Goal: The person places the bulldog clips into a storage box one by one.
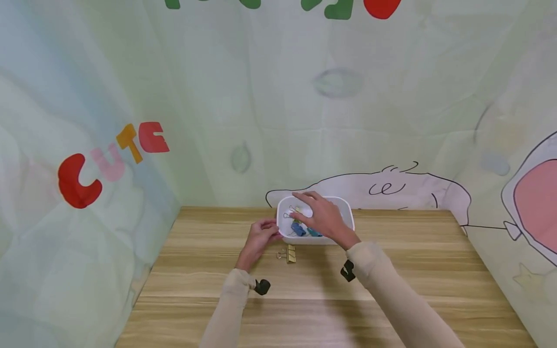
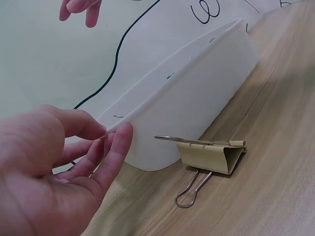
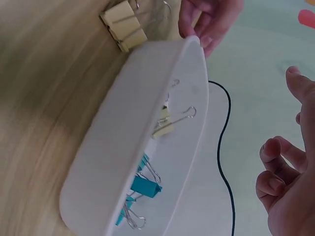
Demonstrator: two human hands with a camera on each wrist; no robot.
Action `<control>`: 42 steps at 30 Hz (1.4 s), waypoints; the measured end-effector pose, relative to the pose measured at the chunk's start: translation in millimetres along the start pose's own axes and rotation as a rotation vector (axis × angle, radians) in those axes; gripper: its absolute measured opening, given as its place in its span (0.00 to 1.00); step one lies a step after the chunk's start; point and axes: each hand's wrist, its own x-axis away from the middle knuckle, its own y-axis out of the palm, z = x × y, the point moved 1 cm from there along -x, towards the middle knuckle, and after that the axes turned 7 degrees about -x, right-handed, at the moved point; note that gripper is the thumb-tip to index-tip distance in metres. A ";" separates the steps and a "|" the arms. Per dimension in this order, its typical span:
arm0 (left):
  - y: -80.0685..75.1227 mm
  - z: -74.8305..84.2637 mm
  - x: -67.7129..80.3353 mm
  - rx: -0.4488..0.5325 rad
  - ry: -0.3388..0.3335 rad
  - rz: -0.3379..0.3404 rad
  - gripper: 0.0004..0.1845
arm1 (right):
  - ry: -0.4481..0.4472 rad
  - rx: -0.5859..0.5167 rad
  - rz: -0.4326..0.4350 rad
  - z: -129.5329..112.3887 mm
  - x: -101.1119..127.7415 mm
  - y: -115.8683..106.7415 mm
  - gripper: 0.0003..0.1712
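Note:
A white plastic bin [image 1: 348, 212] stands at the back of the wooden table. My left hand [image 1: 259, 237] pinches its left corner at the rim, thumb and fingertips together there in the left wrist view. Above the bin is my right hand [image 1: 324, 217], thumb and fingers spread apart, holding nothing. Inside lie several binder clips: a blue one [image 1: 298, 228], teal ones [image 3: 146, 187] and a pale yellow one [image 3: 164, 125]. One larger yellow binder clip [image 2: 206, 156] rests on the table just in front of the bin, its wire handles folded out.
Wood-grain tabletop [image 1: 409, 270] stretches toward me and to both sides. A printed fabric backdrop [image 1: 261, 121] rises right behind the bin, with side panels at left and right. Both wrists carry small black mounts [image 1: 262, 286].

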 end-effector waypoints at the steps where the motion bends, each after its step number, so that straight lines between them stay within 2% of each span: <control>1: 0.1 0.0 0.1 0.003 -0.002 0.001 0.19 | -0.005 0.004 0.004 -0.8 3.0 2.6 0.38; 14: -0.8 -2.8 -2.7 0.014 0.024 0.000 0.19 | -0.135 0.057 0.074 -5.7 43.5 40.6 0.35; 19: -1.0 -4.1 -3.5 0.014 0.031 0.001 0.19 | -0.198 0.040 0.056 -7.6 61.2 55.6 0.34; 25: -1.2 -2.5 -2.8 0.001 0.012 0.007 0.19 | -0.220 0.035 0.020 -8.4 75.4 73.8 0.35; 31: -1.0 -2.2 -2.6 0.005 0.012 -0.002 0.19 | -0.194 0.095 0.013 -3.6 83.0 89.0 0.38; 42: -0.7 -2.1 -4.4 0.007 0.013 0.007 0.18 | -0.006 0.109 -0.069 6.0 83.5 103.6 0.38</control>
